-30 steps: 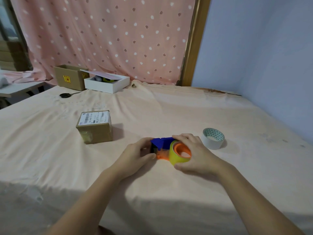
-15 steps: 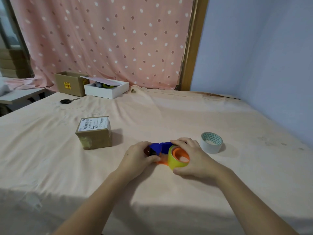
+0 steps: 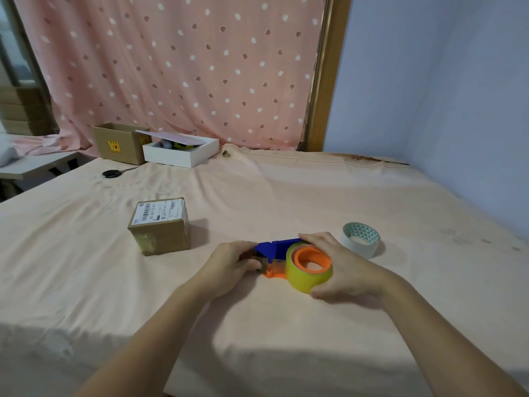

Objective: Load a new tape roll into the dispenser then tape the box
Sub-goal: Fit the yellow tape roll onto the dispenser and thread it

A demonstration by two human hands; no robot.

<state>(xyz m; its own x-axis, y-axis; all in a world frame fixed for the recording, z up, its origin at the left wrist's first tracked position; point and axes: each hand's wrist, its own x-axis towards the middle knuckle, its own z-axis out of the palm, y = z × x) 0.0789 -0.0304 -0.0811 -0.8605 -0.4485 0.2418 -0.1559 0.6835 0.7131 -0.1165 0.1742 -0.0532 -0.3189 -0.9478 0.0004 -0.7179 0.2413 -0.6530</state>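
Lying just below frame centre, the dispenser [image 3: 276,250] runs left to right, its roll [image 3: 307,272] seated on the orange hub at the right end. The right hand [image 3: 340,265] cups the roll; the left hand [image 3: 229,266] pinches the blade end. The box [image 3: 160,226] sits left and farther up, nearer the left hand. Whether tape is threaded stays hidden under the fingers.
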